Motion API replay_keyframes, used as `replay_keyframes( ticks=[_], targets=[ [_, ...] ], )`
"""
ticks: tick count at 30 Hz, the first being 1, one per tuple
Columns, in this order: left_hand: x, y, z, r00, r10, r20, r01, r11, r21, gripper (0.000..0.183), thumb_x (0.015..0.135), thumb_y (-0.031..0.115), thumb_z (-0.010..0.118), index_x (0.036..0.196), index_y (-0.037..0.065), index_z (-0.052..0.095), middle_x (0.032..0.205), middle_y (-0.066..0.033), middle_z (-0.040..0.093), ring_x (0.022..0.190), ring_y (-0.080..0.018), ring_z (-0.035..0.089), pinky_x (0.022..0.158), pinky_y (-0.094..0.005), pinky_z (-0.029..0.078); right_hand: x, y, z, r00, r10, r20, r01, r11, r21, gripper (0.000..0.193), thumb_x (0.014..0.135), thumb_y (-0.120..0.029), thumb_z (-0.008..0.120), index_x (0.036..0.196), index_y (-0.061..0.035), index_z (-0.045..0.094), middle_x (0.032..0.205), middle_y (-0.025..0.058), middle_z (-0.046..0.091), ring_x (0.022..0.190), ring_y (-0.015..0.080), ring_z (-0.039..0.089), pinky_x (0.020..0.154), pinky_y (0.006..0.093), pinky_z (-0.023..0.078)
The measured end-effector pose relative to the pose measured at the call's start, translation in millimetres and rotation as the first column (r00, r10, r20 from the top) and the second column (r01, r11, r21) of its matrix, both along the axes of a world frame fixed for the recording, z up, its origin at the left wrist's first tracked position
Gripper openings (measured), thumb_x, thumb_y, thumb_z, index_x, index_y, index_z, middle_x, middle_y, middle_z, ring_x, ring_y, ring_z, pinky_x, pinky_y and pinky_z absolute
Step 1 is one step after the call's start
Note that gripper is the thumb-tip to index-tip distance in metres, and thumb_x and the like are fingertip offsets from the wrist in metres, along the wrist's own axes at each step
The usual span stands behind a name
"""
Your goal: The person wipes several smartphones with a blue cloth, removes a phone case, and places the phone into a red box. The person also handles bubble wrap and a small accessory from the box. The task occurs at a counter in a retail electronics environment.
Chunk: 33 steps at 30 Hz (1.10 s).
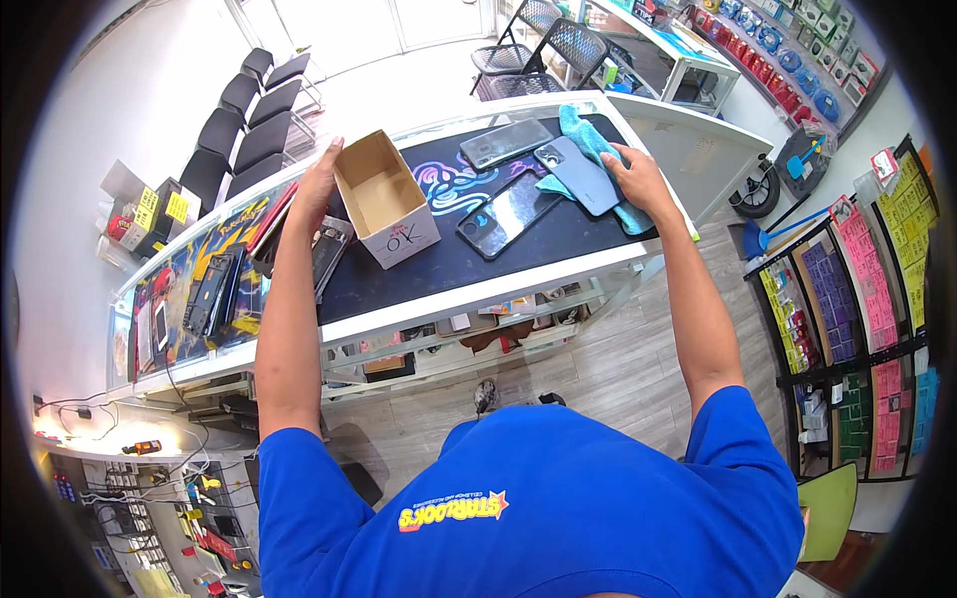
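Observation:
My left hand (pixel 319 181) is closed against the left side of an open, lidless cardboard box (pixel 404 242). Its fingers are at the far left corner, partly hidden. The box is brown inside and has dark writing on its white front. My right hand (pixel 641 182) is closed on a teal cloth (pixel 588 130), its thumb beside the edge of a blue-grey smartphone (pixel 576 173). That phone lies partly over the cloth. Two more smartphones rest on the dark mat: a black one (pixel 508 215) nearer me and a grey one (pixel 505 145) farther away.
The mat (pixel 399 291) covers a white-framed glass counter (pixel 478 300) with goods on shelves below. Left of my forearm lie dark phones (pixel 211 289) and a white phone (pixel 160 324). Black chairs (pixel 239 95) line the left wall. Accessory racks (pixel 847 289) and a broom (pixel 758 239) stand right.

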State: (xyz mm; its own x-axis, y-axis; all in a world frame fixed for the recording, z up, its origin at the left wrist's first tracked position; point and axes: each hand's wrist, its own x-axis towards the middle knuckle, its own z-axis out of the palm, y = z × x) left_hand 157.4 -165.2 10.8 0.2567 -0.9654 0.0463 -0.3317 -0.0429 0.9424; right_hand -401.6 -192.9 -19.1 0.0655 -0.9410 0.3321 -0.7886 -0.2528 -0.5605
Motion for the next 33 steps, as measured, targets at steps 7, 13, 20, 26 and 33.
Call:
replay_keyframes(
  ticks=[7, 13, 20, 26, 33],
  targets=[
    [-179.4, 82.3, 89.2, 0.973, -0.175, 0.152, 0.219, 0.909, -0.354, 0.048, 0.103, 0.041, 0.073, 0.126, -0.002, 0.073, 0.122, -0.0179, 0.074, 0.117, -0.0264, 0.069, 0.106, -0.0375, 0.05, -16.3, -0.7, -7.4, 0.995, -0.086, -0.04, 0.083, 0.994, -0.077, 0.057, 0.099, -0.046, 0.073, 0.136, -0.0029, 0.073, 0.13, 0.0255, 0.073, 0.125, 0.0387, 0.068, 0.107, 0.0438, 0.052],
    [-240.3, 134.9, 4.2, 0.56, -0.167, 0.812, 0.376, 0.924, -0.069, 0.085, 0.096, 0.045, 0.079, 0.156, -0.004, 0.045, 0.154, -0.0255, 0.055, 0.142, -0.0392, 0.053, 0.12, -0.0468, 0.043, 57.4, 40.2, 72.2, 0.961, 0.083, -0.265, 0.026, 0.923, 0.383, 0.069, 0.093, -0.056, 0.079, 0.136, -0.0023, 0.072, 0.134, 0.0209, 0.068, 0.125, 0.0353, 0.066, 0.104, 0.0442, 0.055],
    [-249.1, 137.0, -25.3, 0.645, -0.081, 0.76, 0.177, 0.983, -0.045, 0.094, 0.092, 0.04, 0.084, 0.16, -0.004, 0.037, 0.15, -0.0248, 0.054, 0.142, -0.041, 0.05, 0.122, -0.0476, 0.04, 42.3, 51.8, 48.2, 0.874, 0.098, -0.476, -0.016, 0.985, 0.173, 0.102, 0.081, -0.068, 0.084, 0.149, 0.0045, 0.058, 0.139, 0.0244, 0.059, 0.132, 0.0379, 0.058, 0.108, 0.0454, 0.053],
    [-264.1, 146.6, -1.9, 0.872, 0.047, 0.488, 0.039, 0.986, -0.163, 0.089, 0.081, 0.019, 0.091, 0.154, 0.001, 0.045, 0.142, -0.018, 0.056, 0.133, -0.0306, 0.058, 0.115, -0.0424, 0.046, 21.3, 36.6, 34.6, 0.957, 0.156, -0.244, -0.115, 0.978, 0.173, 0.097, 0.08, -0.055, 0.088, 0.153, 0.0003, 0.058, 0.135, 0.0233, 0.059, 0.128, 0.0382, 0.061, 0.11, 0.0443, 0.051],
    [-278.6, 142.5, 7.7, 0.968, 0.068, -0.242, -0.19, 0.83, -0.525, 0.099, 0.082, 0.016, 0.091, 0.162, 0.007, 0.032, 0.145, -0.0148, 0.051, 0.132, -0.025, 0.054, 0.119, -0.0409, 0.041, -5.7, 25.2, 25.2, 0.583, 0.191, 0.79, -0.566, 0.792, 0.226, 0.1, 0.083, -0.054, 0.088, 0.156, 0.0039, 0.051, 0.131, 0.0157, 0.057, 0.117, 0.024, 0.064, 0.098, 0.0367, 0.055]
  ],
)
